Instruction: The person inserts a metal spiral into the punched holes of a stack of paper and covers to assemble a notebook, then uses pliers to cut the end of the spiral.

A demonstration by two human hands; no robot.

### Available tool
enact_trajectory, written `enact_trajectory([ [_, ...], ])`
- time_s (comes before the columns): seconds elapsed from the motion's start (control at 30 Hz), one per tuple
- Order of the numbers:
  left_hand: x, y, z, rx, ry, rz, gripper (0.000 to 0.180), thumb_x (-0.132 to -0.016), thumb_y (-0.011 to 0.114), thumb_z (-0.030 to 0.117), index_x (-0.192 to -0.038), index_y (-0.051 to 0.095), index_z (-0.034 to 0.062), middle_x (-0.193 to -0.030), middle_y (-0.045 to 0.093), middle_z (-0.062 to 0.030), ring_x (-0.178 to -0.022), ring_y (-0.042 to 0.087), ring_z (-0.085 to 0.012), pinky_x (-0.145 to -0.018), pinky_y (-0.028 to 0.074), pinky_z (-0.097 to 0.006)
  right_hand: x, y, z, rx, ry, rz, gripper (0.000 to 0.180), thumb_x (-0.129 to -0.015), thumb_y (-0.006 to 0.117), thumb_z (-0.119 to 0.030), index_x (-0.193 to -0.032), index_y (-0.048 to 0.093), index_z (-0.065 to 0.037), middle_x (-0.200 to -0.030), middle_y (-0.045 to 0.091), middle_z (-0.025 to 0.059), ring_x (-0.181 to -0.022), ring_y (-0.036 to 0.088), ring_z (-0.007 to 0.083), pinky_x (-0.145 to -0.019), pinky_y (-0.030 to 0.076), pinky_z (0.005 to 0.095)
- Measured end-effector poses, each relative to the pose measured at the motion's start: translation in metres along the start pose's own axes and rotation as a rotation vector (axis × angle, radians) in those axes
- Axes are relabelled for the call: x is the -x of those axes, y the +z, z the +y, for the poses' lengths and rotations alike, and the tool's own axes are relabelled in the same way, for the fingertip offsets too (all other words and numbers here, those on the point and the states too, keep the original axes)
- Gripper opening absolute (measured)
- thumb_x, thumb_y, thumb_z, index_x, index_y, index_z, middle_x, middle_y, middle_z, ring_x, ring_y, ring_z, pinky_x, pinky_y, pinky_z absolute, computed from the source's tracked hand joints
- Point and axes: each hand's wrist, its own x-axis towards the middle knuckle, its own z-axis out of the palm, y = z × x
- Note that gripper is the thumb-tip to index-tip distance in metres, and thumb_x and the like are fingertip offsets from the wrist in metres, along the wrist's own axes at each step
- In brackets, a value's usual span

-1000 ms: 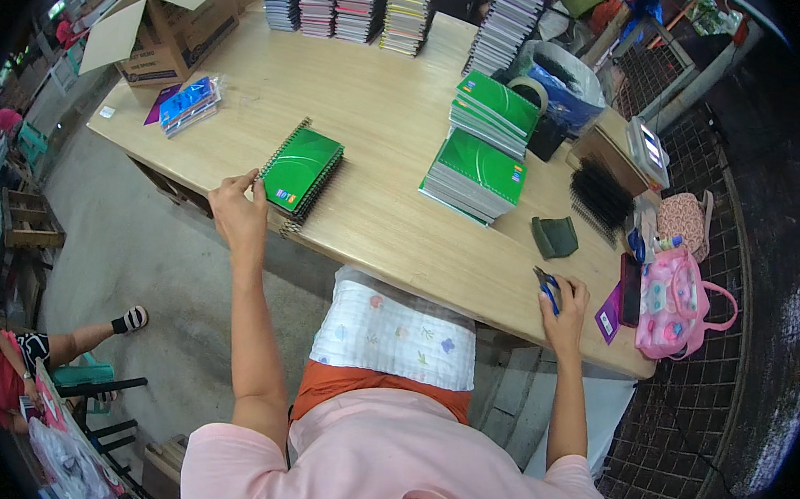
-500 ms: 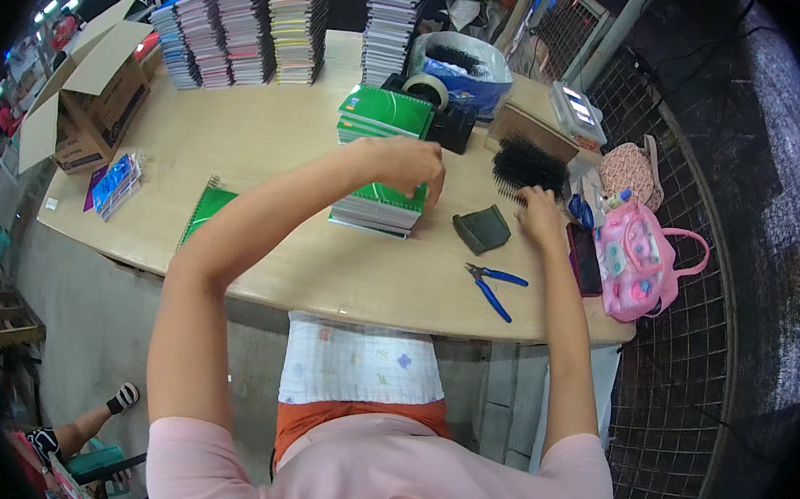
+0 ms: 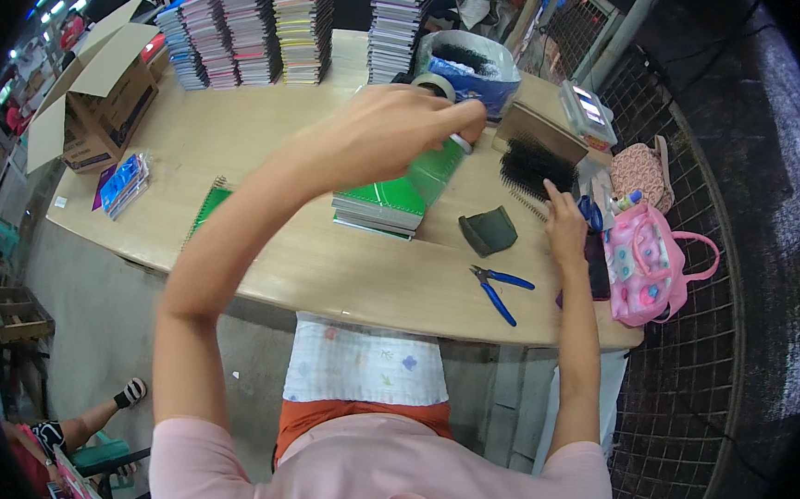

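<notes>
Left hand: I see my left hand pinching a green notebook by its upper edge, lifting it off the green stack at mid-table.
Right hand: my right hand rests fingers loosely spread beside the black spiral coils near the table's right edge; it grips nothing.
Progress: I judge many bound books stacked along the far edge done; the green stack and one green notebook toward the left remain.
Axis: the lifted notebook hangs tilted, long axis running from far-right down toward near-left.
Nearby: blue pliers lie by the near edge.
</notes>
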Motion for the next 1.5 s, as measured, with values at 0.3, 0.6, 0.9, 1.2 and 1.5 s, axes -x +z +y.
enact_trajectory([
  [0.3, 0.175, 0.145, 0.056, 0.465, -0.669, 0.644, 0.069, -0.072, 0.044, -0.024, -0.123, 0.071, 0.0138, -0.089, 0.055, -0.0110, -0.076, 0.054, -0.0210, -0.068, 0.043, -0.028, 0.065, -0.038, -0.148, -0.806, 0.117, -0.242, 0.021, -0.090, 0.067, -0.004, -0.109, 0.075, -0.003, -0.087, 0.071, 0.0122, -0.075, 0.064, 0.0163, -0.065, 0.048, 0.0293],
  [0.6, 0.163, 0.189, 0.080, 0.440, -0.785, 0.757, 0.045, -0.077, 0.082, 0.013, -0.113, 0.058, 0.0039, -0.110, 0.048, -0.0174, -0.100, 0.050, -0.0327, -0.087, 0.045, -0.042, 0.067, -0.021, -0.186, -0.880, 0.083, -0.353, 0.017, -0.091, 0.067, -0.006, -0.105, 0.075, -0.002, -0.086, 0.072, 0.0104, -0.075, 0.063, 0.0147, -0.067, 0.048, 0.0283],
  [0.9, 0.154, 0.196, 0.079, 0.423, -0.808, 0.749, 0.045, -0.077, 0.083, 0.013, -0.108, 0.053, 0.0007, -0.106, 0.047, -0.0171, -0.100, 0.048, -0.0329, -0.086, 0.044, -0.042, 0.053, -0.016, -0.169, -0.959, 0.054, -0.561, 0.018, -0.088, 0.065, -0.002, -0.103, 0.075, -0.001, -0.089, 0.072, 0.0108, -0.077, 0.064, 0.0131, -0.069, 0.050, 0.0283],
  [1.2, 0.149, 0.201, 0.079, 0.372, -0.797, 0.759, 0.046, -0.078, 0.083, 0.014, -0.108, 0.052, 0.0002, -0.106, 0.047, -0.0167, -0.100, 0.047, -0.0326, -0.086, 0.044, -0.042, 0.044, -0.027, -0.169, -0.691, -0.164, -0.411, 0.017, -0.086, 0.072, -0.011, -0.102, 0.074, -0.005, -0.088, 0.067, 0.0115, -0.071, 0.063, 0.0244, -0.065, 0.049, 0.0352],
  [1.5, 0.146, 0.204, 0.082, 0.339, -0.822, 0.773, 0.047, -0.077, 0.084, 0.015, -0.108, 0.053, -0.0003, -0.107, 0.046, -0.0176, -0.101, 0.048, -0.0335, -0.086, 0.044, -0.041, 0.050, -0.024, -0.175, -0.703, -0.119, -0.506, 0.015, -0.088, 0.071, -0.015, -0.096, 0.068, -0.003, -0.089, 0.068, 0.0112, -0.080, 0.067, 0.0301, -0.071, 0.051, 0.0394],
])
